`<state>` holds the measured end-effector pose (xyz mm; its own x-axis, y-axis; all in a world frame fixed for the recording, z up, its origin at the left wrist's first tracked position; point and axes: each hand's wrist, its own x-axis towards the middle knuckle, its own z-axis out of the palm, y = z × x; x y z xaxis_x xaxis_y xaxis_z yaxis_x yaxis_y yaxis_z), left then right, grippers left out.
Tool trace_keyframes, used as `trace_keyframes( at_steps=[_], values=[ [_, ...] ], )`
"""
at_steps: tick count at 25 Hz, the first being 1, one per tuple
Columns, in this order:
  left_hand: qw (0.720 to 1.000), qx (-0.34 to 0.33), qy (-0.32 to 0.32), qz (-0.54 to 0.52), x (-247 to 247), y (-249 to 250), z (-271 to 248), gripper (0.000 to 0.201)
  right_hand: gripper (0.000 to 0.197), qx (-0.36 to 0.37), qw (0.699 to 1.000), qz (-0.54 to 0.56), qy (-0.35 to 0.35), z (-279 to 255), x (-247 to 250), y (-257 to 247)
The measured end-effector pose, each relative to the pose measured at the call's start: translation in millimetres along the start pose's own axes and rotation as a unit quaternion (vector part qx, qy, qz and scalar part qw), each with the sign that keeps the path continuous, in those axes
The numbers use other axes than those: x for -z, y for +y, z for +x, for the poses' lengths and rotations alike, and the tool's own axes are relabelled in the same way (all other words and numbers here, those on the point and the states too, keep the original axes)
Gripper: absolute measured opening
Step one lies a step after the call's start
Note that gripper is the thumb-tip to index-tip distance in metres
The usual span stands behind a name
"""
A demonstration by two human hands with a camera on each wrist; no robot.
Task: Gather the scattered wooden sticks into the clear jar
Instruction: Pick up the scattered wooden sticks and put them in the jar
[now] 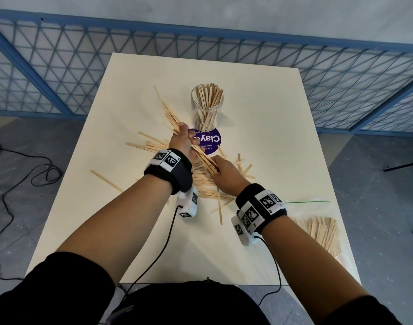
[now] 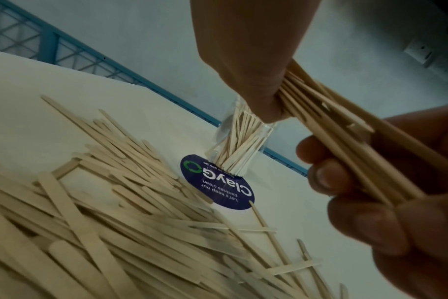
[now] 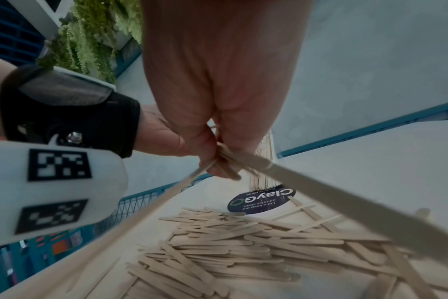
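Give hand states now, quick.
Left hand: grips a bundle of thin pale wooden sticks.
Right hand: pinches the same bundle's near end.

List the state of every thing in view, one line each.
clear jar: upright, open, partly filled with sticks.
bundle of sticks: gripped by left hand, near end pinched by right hand.
loose sticks: scattered on the table.
purple sticker: flat, beside the jar.
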<state>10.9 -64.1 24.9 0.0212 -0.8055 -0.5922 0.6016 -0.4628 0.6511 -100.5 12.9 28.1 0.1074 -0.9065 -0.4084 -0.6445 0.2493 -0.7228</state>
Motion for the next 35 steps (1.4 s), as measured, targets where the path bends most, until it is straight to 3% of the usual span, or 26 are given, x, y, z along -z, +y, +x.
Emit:
trace_keyframes(
  at_steps=[8, 11, 15, 18, 21, 26, 29, 33, 35],
  values=[
    [0.998, -0.049, 0.027, -0.025, -0.7, 16.9, 2.1, 0.031, 0.015, -0.009, 0.999, -0.024, -0.037, 2.7, -3.2, 11.0],
    [0.995, -0.077, 0.054, -0.016, 6.2, 28.7, 7.4, 0.032, 0.024, -0.016, 0.997, -0.046, -0.065, 1.2, -0.4, 24.5],
    [0.995, -0.074, 0.061, 0.037, 12.0, 30.6, 6.7, 0.032, 0.037, -0.049, 0.999, -0.002, 0.020, -1.2, 6.9, 36.2],
    [0.984, -0.038, 0.015, 0.172, 11.0, 12.7, -6.4, 0.028, 0.036, -0.011, 0.994, 0.039, 0.105, 6.5, 15.7, 23.7],
    [0.941, -0.033, -0.057, 0.333, 4.4, -8.7, -23.4, 0.024, 0.032, 0.025, 0.977, 0.118, 0.175, 13.9, 22.7, 2.0],
    [0.896, -0.017, -0.188, 0.402, -0.9, -31.4, -35.0, 0.021, 0.028, 0.059, 0.950, 0.194, 0.236, 16.9, 27.0, -15.4],
    [0.889, -0.021, -0.202, 0.411, 1.0, -36.5, -33.1, 0.022, 0.028, 0.045, 0.941, 0.211, 0.261, 18.7, 24.9, -15.4],
    [0.845, -0.078, -0.207, 0.487, 1.7, -40.1, -30.0, 0.040, 0.023, 0.009, 0.935, 0.222, 0.275, 21.8, 20.7, -14.9],
    [0.850, -0.065, -0.208, 0.480, 0.5, -41.5, -28.3, 0.023, 0.017, -0.005, 0.936, 0.213, 0.279, 23.6, 18.2, -15.1]
  ],
)
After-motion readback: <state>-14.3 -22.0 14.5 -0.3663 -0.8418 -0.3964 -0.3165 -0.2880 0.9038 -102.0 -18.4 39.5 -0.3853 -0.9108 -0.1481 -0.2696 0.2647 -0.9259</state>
